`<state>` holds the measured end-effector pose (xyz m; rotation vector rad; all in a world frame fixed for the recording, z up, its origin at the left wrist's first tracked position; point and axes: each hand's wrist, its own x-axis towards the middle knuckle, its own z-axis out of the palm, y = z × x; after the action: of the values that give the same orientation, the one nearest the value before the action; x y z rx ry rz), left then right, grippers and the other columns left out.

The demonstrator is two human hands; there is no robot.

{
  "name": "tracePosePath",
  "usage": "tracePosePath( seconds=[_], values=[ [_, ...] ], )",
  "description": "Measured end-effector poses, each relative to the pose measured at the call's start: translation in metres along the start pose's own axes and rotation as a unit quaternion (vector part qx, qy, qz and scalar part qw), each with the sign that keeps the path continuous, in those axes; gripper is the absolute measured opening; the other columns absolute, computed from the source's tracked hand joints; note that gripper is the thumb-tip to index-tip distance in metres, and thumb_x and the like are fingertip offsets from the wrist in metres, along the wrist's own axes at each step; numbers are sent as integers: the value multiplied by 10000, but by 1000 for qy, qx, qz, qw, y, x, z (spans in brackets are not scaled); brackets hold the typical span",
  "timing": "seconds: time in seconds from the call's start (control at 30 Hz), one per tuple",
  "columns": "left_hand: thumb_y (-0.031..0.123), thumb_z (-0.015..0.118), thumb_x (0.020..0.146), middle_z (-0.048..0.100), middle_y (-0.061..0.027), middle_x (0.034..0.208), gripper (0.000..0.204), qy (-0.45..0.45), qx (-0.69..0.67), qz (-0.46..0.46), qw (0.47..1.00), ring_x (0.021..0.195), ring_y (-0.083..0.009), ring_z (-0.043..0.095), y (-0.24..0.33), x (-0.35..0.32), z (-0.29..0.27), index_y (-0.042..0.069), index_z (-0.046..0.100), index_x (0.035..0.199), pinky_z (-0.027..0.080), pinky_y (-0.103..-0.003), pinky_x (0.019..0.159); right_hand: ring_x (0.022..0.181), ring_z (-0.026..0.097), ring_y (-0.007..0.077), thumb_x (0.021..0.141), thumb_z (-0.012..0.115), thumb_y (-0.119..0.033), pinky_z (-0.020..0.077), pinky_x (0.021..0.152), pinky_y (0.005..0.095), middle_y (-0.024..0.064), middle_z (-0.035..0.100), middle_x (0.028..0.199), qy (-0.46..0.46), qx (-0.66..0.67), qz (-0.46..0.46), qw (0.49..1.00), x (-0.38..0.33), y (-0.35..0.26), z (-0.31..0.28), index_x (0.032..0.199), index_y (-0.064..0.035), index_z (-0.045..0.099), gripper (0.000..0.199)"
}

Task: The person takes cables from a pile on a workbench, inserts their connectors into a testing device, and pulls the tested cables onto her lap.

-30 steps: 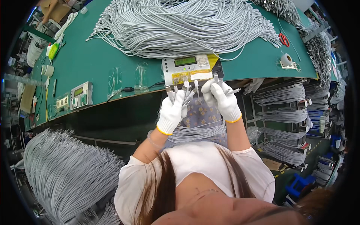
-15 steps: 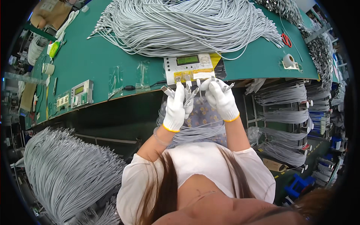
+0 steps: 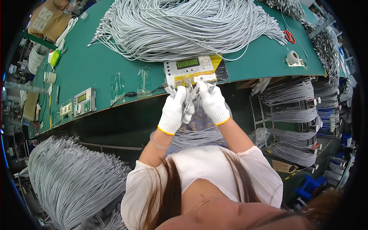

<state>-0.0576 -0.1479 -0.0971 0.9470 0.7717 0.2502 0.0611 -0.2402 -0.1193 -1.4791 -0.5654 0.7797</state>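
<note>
Two white-gloved hands, left hand (image 3: 173, 111) and right hand (image 3: 213, 102), each clench several grey cable ends (image 3: 190, 100) just below one tester box (image 3: 190, 69) at twelve o'clock. A green workbench (image 3: 96, 65) carries one huge cable heap (image 3: 184, 27), two clear bags (image 3: 130, 81), red scissors (image 3: 289, 36) and a tape roll (image 3: 293, 57) at two o'clock.

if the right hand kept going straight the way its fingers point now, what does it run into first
Probably the grey tester box with the green display at the edge of the green table. The right hand points up-picture with cable connectors in its grip, and these almost reach the box; depth is unclear.
</note>
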Motion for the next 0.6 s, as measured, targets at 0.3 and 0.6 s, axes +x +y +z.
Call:
tracePosePath(
  seconds=[0.3,0.6],
  values=[
    [367,512,995,638,-55,671,381,76,46,74,993,473,-99,543,-14,-14,1,17,649,932,413,-220,422,558,568,157,983,503,-380,457,579,311,73,609,589,0,-20,61,998,2,8,2,683,-20,630,485],
    [355,527,991,634,-65,648,376,78,93,80,989,430,-97,522,-13,-8,4,7,657,931,404,-222,393,608,619,178,984,493,-424,486,629,328,89,661,654,-63,-59,107,991,7,6,-6,754,-20,671,498]
  ],
)
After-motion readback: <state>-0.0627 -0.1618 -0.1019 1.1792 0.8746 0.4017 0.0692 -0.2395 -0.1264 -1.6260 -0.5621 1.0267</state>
